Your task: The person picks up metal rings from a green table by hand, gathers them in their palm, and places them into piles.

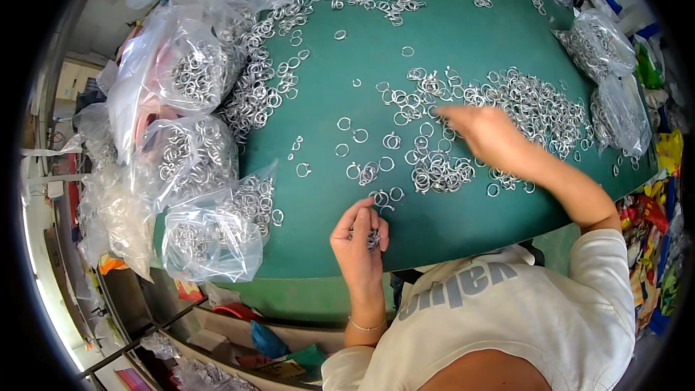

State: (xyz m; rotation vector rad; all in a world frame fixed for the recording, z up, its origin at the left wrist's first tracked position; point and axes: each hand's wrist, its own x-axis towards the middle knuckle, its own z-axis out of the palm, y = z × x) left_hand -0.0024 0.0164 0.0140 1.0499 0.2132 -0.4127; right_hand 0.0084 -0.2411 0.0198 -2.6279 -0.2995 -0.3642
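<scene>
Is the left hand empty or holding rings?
Holding: the left hand curls around a small bunch of metal rings near the green table's edge.

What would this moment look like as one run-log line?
left hand: holds metal rings | right hand: blurred, over ring pile | green table

The right hand [481,130] is smeared by motion, so its fingers cannot be told apart. The left hand [360,235] hides most of its small cluster of rings [373,239]. Rings inside the far-right bags [597,43] blur together.
</scene>
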